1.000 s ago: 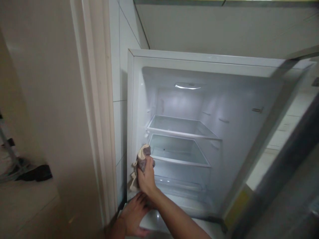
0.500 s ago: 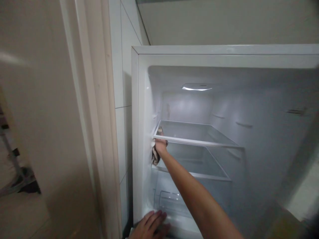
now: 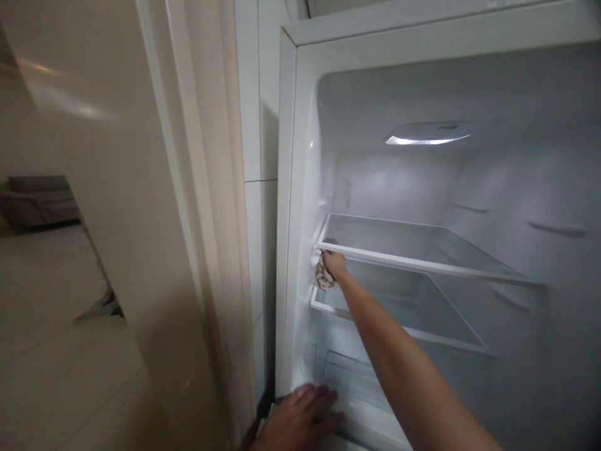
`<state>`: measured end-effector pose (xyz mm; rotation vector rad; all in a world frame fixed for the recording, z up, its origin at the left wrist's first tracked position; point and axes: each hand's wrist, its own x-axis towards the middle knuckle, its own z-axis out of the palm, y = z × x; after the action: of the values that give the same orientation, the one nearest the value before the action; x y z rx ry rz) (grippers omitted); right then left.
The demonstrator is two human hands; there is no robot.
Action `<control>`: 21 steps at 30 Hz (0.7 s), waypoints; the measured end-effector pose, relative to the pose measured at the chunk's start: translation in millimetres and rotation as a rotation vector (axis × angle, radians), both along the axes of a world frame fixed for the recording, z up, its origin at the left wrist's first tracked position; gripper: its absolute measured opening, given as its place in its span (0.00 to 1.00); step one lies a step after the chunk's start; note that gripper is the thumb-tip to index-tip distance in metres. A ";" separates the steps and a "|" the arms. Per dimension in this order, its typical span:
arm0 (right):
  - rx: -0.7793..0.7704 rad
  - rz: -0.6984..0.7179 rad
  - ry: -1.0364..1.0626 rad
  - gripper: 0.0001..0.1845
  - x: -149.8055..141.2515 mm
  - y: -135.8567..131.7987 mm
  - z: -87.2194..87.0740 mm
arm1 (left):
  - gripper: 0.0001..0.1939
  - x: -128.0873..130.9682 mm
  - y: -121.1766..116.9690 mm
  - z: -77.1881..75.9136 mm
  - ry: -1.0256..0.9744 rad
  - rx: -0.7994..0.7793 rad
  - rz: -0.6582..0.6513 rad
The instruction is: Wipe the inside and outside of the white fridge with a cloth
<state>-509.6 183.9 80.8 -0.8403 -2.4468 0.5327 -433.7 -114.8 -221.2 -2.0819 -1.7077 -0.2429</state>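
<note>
Reaching in from the lower right, my right hand point(image 3: 335, 264) is closed around a bunched, patterned cloth point(image 3: 323, 277). It is at the left inner wall of an open fridge point(image 3: 303, 188), just below the front left corner of the upper glass shelf point(image 3: 404, 241). Under the cloth lies the front left corner of the lower glass shelf point(image 3: 404, 294). At the bottom, my left hand point(image 3: 303, 416) rests with fingers stretched out on the fridge's lower front edge, holding nothing. Part of the cloth is hidden behind my right hand.
A clear drawer point(image 3: 350, 373) sits low inside the fridge. A lamp point(image 3: 427, 134) glows on its ceiling. Close on the left stand a tiled wall point(image 3: 258, 250) and a beige door frame point(image 3: 211, 188). A sofa point(image 3: 42, 200) shows far left.
The view has tilted and come closer to the fridge. My right hand still grips the cloth, which now looks more bunched under the upper shelf. My left hand stays at the lower edge.
</note>
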 end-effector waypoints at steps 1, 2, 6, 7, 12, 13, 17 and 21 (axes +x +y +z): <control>0.001 -0.003 -0.056 0.20 9.2 -6.8 -2.7 | 0.45 1.3 -3.2 9.2 -0.036 -0.030 -0.001; 0.006 0.006 -0.113 0.19 19.9 -13.9 -4.6 | 0.49 2.7 -5.8 17.4 -0.079 -0.078 -0.010; 0.080 0.150 -0.288 0.21 75.7 -45.8 -6.7 | 0.65 9.6 -11.5 40.1 -0.206 -0.269 0.001; 0.103 0.198 -0.316 0.23 91.3 -53.5 -6.6 | 0.65 11.0 -12.0 42.5 -0.208 -0.289 0.013; 0.148 0.223 -0.438 0.26 159.6 -55.1 -2.6 | 0.64 11.4 -12.4 37.6 -0.155 -0.233 0.010; 0.147 0.166 -0.453 0.26 171.9 -44.7 -1.1 | 0.65 10.6 -12.6 35.9 -0.142 -0.217 0.007; 0.166 -0.161 -0.451 0.30 223.7 20.5 0.4 | 0.68 8.3 -14.5 36.3 -0.109 -0.206 0.011; 0.182 -0.338 -0.427 0.34 256.5 85.3 -7.7 | 0.69 8.0 -15.0 39.5 -0.096 -0.230 0.016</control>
<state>-253.1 269.2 73.0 -1.3653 -2.5853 0.0022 -425.7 -129.9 -181.7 -2.2504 -1.8864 -0.1498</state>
